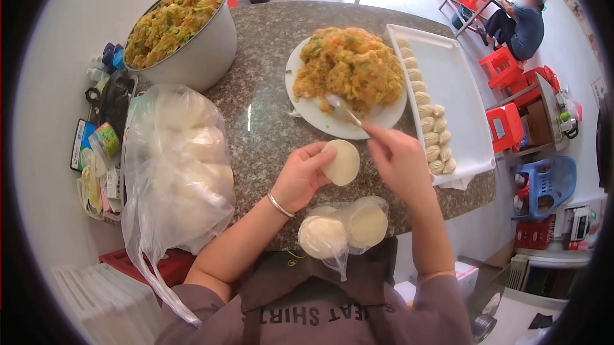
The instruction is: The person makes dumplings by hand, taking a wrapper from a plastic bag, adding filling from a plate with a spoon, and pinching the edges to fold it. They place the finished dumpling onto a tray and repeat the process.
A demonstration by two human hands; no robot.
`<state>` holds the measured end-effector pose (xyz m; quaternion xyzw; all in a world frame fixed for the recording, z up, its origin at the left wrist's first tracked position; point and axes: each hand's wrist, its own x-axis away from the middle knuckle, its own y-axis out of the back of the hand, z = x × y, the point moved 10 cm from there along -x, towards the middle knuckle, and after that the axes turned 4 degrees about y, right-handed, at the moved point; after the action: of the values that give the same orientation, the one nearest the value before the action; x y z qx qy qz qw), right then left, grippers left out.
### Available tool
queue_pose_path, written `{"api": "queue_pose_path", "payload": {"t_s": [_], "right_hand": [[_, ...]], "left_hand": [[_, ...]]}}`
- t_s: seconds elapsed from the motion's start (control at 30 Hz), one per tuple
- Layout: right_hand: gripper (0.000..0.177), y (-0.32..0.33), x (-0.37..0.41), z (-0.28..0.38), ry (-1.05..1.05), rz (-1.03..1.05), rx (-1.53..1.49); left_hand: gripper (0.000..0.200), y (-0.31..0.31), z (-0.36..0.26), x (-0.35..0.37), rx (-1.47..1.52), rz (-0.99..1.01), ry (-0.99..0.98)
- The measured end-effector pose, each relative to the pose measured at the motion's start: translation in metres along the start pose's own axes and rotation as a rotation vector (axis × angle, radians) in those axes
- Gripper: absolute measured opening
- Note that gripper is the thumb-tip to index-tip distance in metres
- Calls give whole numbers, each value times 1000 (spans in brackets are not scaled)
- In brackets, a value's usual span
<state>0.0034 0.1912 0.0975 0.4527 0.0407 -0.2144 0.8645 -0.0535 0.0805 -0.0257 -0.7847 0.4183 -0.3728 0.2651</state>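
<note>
Two hands apart: left hand point(300, 177) cupping round white dough wrapper point(341, 162), right hand point(400, 160) gripping silver metal spoon point(343, 109); risks tearing if overfilled.

the only lettering that reads stands on the grey top point(358, 322) worn by the person, at the bottom of the head view; it is printed in pale capitals and lies upside down to the camera; the word "shirts" is clear; next to it stand "s" and "eat", and the letter between them cannot be made out; on the left, by the wall, a blue and white packet point(82, 144) and a green-labelled tub point(107, 138) carry print too small to read; on the right, a red box point(534, 235) and a white carton point(579, 223) bear markings likewise too small to read
</note>
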Motion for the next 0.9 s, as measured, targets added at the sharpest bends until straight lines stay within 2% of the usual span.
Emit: {"api": "queue_pose_path", "payload": {"t_s": [0.13,0.3,0.37,0.6,0.7,0.73,0.8,0.9], "right_hand": [[22,-30,-35,11,159,-56,46],[25,-52,-19,-9,58,105,90],[22,-40,-4,-20,52,15,-48],[21,-17,-2,-13,-78,54,-130],[21,-26,-9,-10,99,-96,-103],[21,-26,-5,-13,103,-99,-104],[21,-33,3,-27,-38,9,-36],[21,-20,7,-28,-58,16,-51]], "left_hand": [[28,-2,5,-1,2,24,40],[26,2,3,0,54,-18,51],[27,3,4,1,32,-60,60],[29,2,4,2,19,-43,65],[30,4,4,2,46,-46,62],[31,6,2,2,45,-58,56],[32,9,-1,2,49,-75,42],[34,12,-3,1,72,-94,35]]}}
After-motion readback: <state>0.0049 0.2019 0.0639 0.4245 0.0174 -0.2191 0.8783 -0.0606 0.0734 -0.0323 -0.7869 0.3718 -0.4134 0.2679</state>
